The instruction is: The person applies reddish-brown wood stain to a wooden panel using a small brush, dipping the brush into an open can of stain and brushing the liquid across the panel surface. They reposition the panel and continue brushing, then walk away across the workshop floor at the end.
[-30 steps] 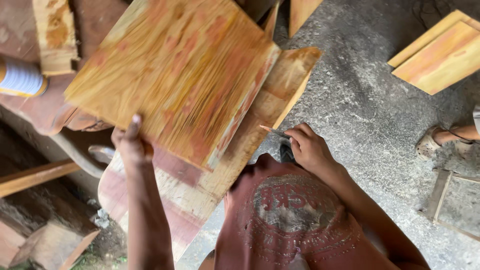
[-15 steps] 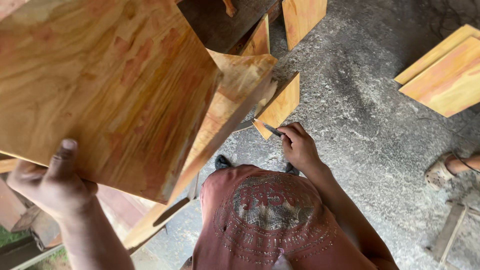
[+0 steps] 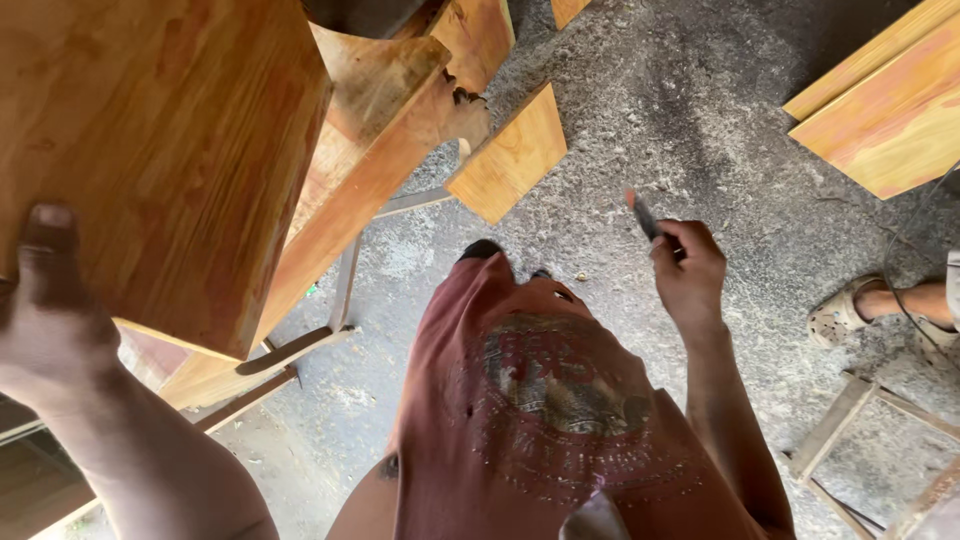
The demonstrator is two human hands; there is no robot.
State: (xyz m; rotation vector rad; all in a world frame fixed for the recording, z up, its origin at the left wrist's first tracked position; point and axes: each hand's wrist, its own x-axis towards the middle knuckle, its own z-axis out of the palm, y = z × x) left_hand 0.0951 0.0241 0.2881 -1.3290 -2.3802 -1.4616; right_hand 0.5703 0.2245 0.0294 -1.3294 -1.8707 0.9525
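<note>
The wooden board fills the upper left of the frame, lifted off the stack of boards that lies just behind it. We judge the lifting as done, and the board is not yet set down anywhere. Our left hand grips its lower edge, with the thumb pressed on the face. Our right hand is well apart, at centre right above the concrete floor, closed on a dark pencil.

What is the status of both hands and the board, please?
Left hand grips the board, raised. Right hand holds a pencil, clear of the wood. Another person's foot at right, apart.
</note>
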